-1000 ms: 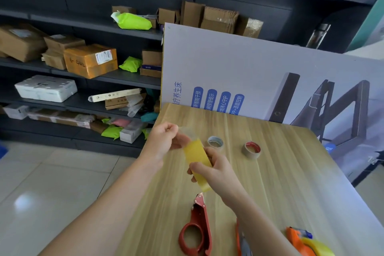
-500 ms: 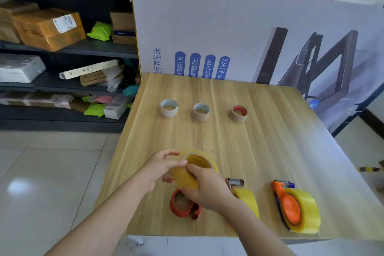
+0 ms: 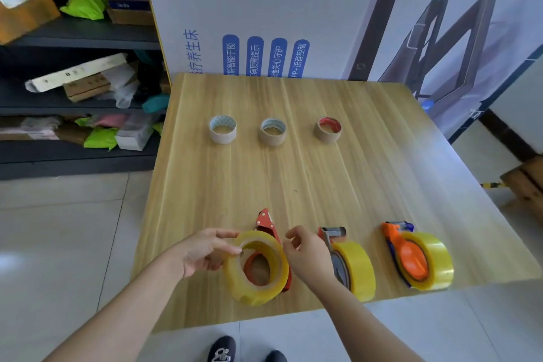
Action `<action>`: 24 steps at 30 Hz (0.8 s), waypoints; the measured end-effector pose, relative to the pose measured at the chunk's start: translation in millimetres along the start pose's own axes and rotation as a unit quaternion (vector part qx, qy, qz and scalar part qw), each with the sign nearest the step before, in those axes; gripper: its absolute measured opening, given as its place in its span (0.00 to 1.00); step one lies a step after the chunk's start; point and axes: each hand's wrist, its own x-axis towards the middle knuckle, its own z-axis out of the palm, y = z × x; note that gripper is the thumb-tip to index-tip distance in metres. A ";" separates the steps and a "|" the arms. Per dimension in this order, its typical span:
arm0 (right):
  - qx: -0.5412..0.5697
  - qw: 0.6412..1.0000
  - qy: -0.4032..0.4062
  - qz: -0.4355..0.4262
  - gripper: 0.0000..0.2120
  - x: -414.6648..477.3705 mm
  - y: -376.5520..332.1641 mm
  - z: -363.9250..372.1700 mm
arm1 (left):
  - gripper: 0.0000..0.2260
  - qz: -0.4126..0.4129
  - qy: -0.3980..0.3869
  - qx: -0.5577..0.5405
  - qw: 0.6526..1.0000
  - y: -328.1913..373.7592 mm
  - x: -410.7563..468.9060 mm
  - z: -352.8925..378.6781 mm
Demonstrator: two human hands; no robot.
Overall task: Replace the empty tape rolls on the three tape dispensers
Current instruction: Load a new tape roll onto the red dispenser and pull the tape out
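Tape dispensers sit in a row along the near edge of a pale wooden counter: a red dispenser on the left, a grey one in the middle carrying a full yellow roll, and an orange one on the right, also loaded. Three empty cardboard cores stand in a line farther back, well apart from the dispensers. Behind the counter we see a large white printed board, with dark shelves of boxes and parcels to the left and a pale tiled floor below.

Our left hand pinches the upper left rim of a fresh yellow tape roll, thumb and fingers in a narrow grip on it. The roll stands tilted over the red dispenser's round hub. Our right hand hovers just beside the roll's right edge, fingers loosely curled, holding nothing.
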 end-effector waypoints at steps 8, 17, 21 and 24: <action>-0.129 0.981 -0.135 0.060 0.12 15.3 9.2 12.9 | 0.18 -0.019 -0.043 0.093 0.995 -5.7 14.7 -4.3; -0.289 0.952 -0.090 -0.047 0.10 30.2 13.7 16.3 | 0.18 -0.017 -0.073 0.175 0.982 14.0 34.9 2.7; -0.303 0.948 -0.076 -0.062 0.12 35.3 15.7 15.0 | 0.17 -0.012 -0.046 0.148 0.988 17.8 47.0 12.9; -0.294 0.951 -0.075 -0.059 0.14 40.3 17.1 12.8 | 0.17 -0.013 -0.026 0.126 0.992 14.6 53.7 14.8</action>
